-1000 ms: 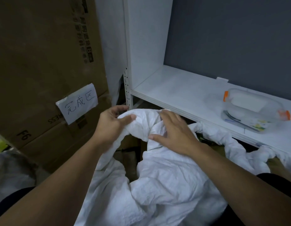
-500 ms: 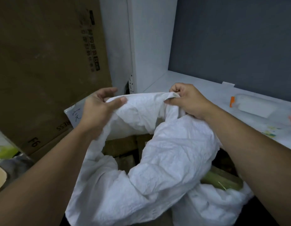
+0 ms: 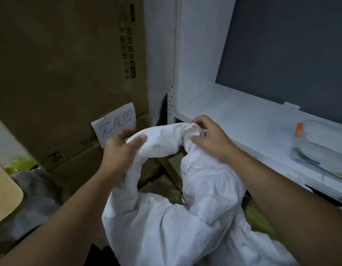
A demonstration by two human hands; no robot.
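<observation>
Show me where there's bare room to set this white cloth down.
Bare: the white shelf, left stretch, between the upright side panel and the clear container. Crowded: its right end around that container, and the floor clutter under the white cloth.

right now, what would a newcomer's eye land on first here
The crumpled white cloth fills the centre and bottom, its top edge gripped by the left hand and the right hand. Behind the left hand, a handwritten paper note is stuck on a cardboard box; at the right, a clear container with an orange clip sits on the white shelf.
</observation>
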